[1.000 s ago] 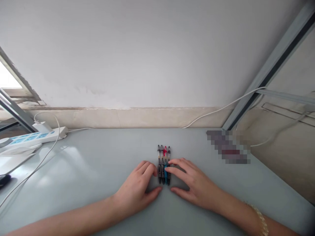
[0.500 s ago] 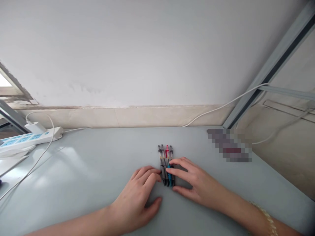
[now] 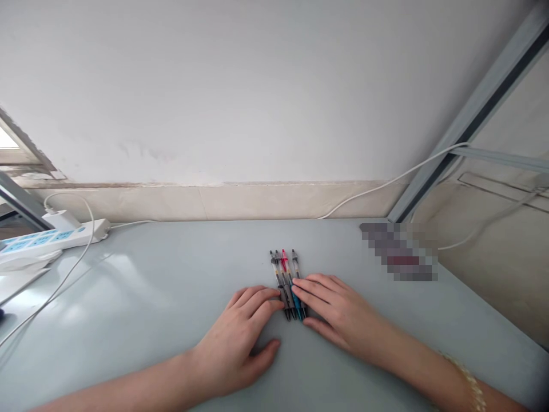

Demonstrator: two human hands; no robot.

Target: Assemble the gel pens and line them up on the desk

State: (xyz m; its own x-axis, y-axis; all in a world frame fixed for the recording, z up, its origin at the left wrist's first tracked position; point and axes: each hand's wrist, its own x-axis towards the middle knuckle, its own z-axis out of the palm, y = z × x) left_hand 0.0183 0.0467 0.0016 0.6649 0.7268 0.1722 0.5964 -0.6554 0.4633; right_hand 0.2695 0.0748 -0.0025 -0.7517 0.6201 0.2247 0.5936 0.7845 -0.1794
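Note:
Several pens (image 3: 286, 280) lie side by side on the pale grey table (image 3: 171, 286), pointing away from me and tilted slightly left. One has a red top, one a teal grip. My left hand (image 3: 242, 335) rests flat on the table with its fingertips against the left side of the row. On the other side, my right hand (image 3: 332, 312) lies with fingers stretched out, its fingertips touching the right of the row. Neither hand holds a pen.
A white power strip (image 3: 47, 243) with a plug and cables sits at the far left edge. A blurred patch (image 3: 398, 252) lies at the table's right back corner. A white cable (image 3: 386, 186) runs along the wall behind.
The row of pens has rotated slightly, its far ends swinging left. Both hands stayed at the pens' near ends, fingertips pressing closer in.

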